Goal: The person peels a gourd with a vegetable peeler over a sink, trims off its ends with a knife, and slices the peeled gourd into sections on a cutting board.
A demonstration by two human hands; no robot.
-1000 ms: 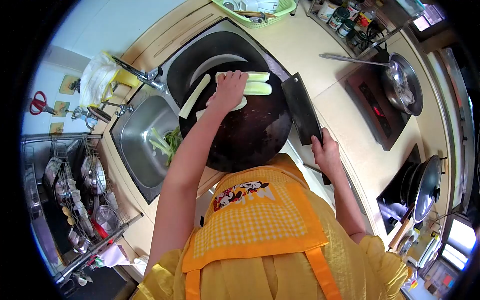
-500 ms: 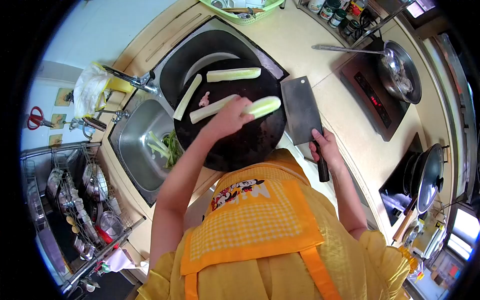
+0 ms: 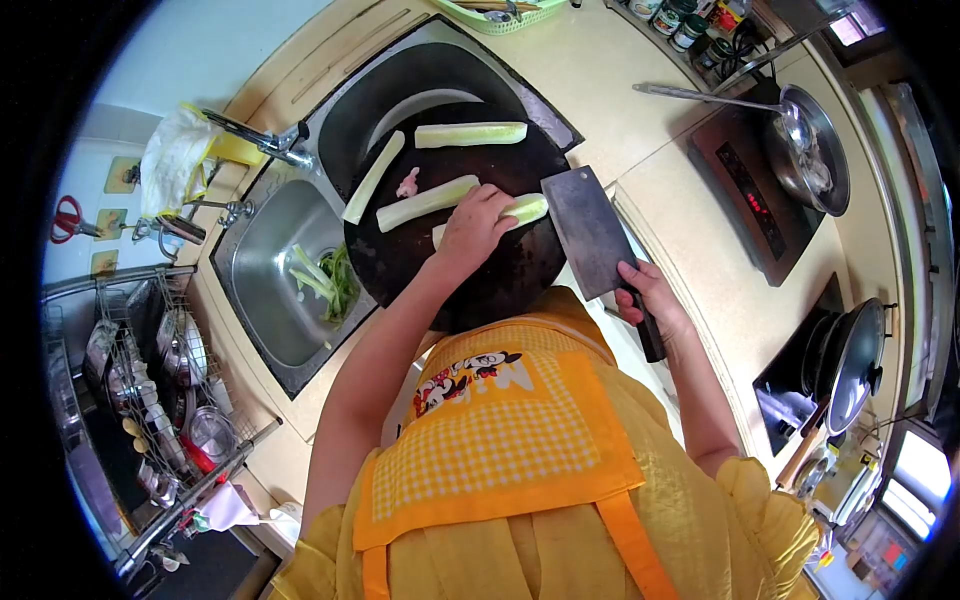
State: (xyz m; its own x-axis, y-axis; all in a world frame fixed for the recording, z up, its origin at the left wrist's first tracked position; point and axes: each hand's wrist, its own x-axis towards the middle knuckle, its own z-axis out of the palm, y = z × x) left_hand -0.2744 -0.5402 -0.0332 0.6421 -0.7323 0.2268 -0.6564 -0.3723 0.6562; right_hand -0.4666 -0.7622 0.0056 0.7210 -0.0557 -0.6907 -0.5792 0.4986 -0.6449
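A round dark cutting board (image 3: 500, 275) lies over the edge of the sink. My left hand (image 3: 475, 232) grips a pale green vegetable piece (image 3: 527, 209) whose two ends stick out past the fingers. Just behind it lies another long piece (image 3: 428, 203); one more (image 3: 470, 135) is at the back and a narrow one (image 3: 374, 178) at the left. A small pink lump (image 3: 407, 182) rests between them. My right hand (image 3: 650, 298) is wrapped round the black handle of a wide cleaver (image 3: 590, 232), its blade over the board's right edge.
Leafy scraps (image 3: 338, 282) lie in the steel sink basin (image 3: 262, 262). At the right, a pan (image 3: 803, 165) with a ladle sits on an induction cooker (image 3: 738, 190). A lidded wok (image 3: 858, 365) is nearer. A dish rack (image 3: 165, 390) stands at the left.
My left hand has moved a vegetable piece from the back group toward the board's near right side. The cleaver has turned, its blade coming left over the board's edge.
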